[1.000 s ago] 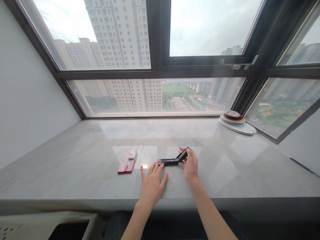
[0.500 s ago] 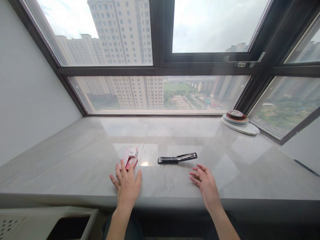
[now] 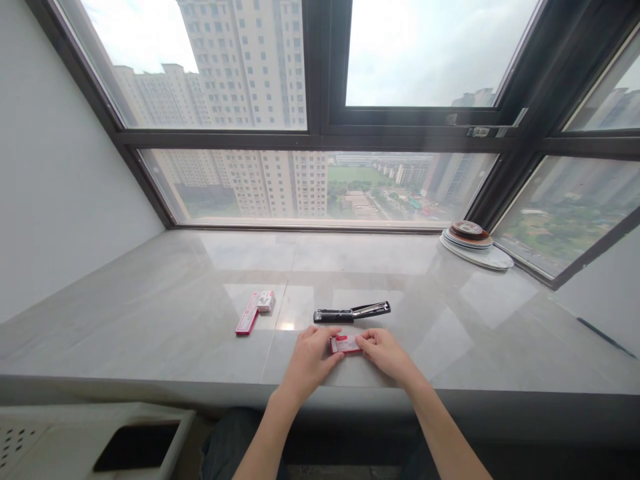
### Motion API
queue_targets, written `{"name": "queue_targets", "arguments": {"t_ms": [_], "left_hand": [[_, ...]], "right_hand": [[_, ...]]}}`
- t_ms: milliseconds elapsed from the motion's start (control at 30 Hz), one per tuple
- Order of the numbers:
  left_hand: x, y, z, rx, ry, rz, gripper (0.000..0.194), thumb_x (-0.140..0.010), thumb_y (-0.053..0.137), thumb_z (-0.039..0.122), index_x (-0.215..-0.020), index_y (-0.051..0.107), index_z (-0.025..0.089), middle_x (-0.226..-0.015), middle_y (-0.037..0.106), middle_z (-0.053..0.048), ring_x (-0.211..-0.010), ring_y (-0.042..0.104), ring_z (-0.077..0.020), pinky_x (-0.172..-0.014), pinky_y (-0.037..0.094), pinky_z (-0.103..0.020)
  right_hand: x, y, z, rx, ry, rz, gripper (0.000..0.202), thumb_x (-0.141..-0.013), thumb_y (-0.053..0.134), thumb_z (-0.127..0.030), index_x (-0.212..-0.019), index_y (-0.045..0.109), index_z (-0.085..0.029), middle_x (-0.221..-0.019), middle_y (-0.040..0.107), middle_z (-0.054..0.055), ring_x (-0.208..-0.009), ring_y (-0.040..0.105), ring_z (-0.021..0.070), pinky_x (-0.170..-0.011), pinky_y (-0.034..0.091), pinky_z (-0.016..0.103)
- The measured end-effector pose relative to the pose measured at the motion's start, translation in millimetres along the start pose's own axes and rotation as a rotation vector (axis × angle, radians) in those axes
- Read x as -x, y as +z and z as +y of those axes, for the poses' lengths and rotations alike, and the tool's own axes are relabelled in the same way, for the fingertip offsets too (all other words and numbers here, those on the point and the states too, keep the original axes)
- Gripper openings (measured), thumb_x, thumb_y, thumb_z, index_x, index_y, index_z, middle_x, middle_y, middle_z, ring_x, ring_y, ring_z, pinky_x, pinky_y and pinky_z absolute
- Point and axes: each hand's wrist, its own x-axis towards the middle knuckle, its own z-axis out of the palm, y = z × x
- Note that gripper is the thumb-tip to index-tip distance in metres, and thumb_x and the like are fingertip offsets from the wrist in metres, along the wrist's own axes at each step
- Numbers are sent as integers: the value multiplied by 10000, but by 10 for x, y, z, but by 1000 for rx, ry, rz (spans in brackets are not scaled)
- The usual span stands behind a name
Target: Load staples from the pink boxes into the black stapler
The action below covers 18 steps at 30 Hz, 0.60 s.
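Both hands hold a small red-and-white box (image 3: 346,344) low over the front part of the ledge. My left hand (image 3: 311,357) grips its left end between thumb and fingers. At the right end, my right hand (image 3: 386,353) pinches it. Just beyond the hands lies a black stapler (image 3: 333,315), swung open with its metal magazine showing to the right. To the left, a flat red-and-white box (image 3: 247,321) rests on the ledge, and a smaller whitish box (image 3: 265,301) sits against its upper right side.
The pale tiled ledge (image 3: 165,300) runs back to dark-framed windows. A stack of plates (image 3: 467,239) stands in the far right corner. Below the front edge at left is a white perforated container (image 3: 55,433) with a dark opening. A dark strip (image 3: 607,337) lies at far right.
My left hand has moved right from the boxes, bringing one red-and-white box in front of the stapler. My right hand has come left and closed on its other end.
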Motion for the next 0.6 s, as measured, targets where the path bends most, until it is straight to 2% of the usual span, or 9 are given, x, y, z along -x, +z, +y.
{"name": "queue_targets", "arguments": {"t_ms": [133,233,300,400,500,600], "left_hand": [[7,-4,-32,24,-13,28,442,-846,711,255,-1279,635,304,-1170,691,-38,-1085,607,-237,-994,478,-405],[31,-11,-43,29,-18,47,494,-846,699,245,-1326,601,301,-1163,687,-38,-1090,605,-234,-1014,464,-412],[40,-8,-40,38,-22,44,530,-844,695,236,-1356,577,306,-1151,688,-32,-1088,604,-230,-1021,456,-414],[47,-5,-34,49,-25,38,548,-843,694,228,-1368,567,319,-1150,689,-23,-1093,600,-228,-1027,448,-415],[54,-12,-32,58,-29,43,541,-842,691,227,-1361,572,321,-1153,694,-25,-1106,597,-234,-1030,446,-422],[59,-23,-31,71,-34,48,545,-838,691,226,-1361,574,321,-1148,696,-26,-1106,600,-234,-1027,453,-418]], "right_hand": [[19,-317,131,129,54,21,386,-880,571,-537,-793,654,-170,-550,570,-22,-492,460,124,-497,276,238],[67,-431,46,305,8,145,312,-858,610,-494,-821,670,-190,-572,604,-17,-546,524,151,-536,316,250],[83,-403,-109,406,-95,199,246,-864,612,-448,-872,700,-218,-593,621,-19,-579,549,162,-568,332,258],[49,-242,-385,542,-255,117,167,-857,631,-373,-840,762,-271,-665,676,1,-637,581,171,-599,332,269],[-50,-53,-577,684,-296,29,115,-773,691,-245,-730,788,-290,-719,722,25,-692,614,193,-628,335,280],[-134,45,-654,759,-319,6,122,-710,713,-175,-683,779,-274,-726,729,40,-714,625,208,-654,347,286]]}}
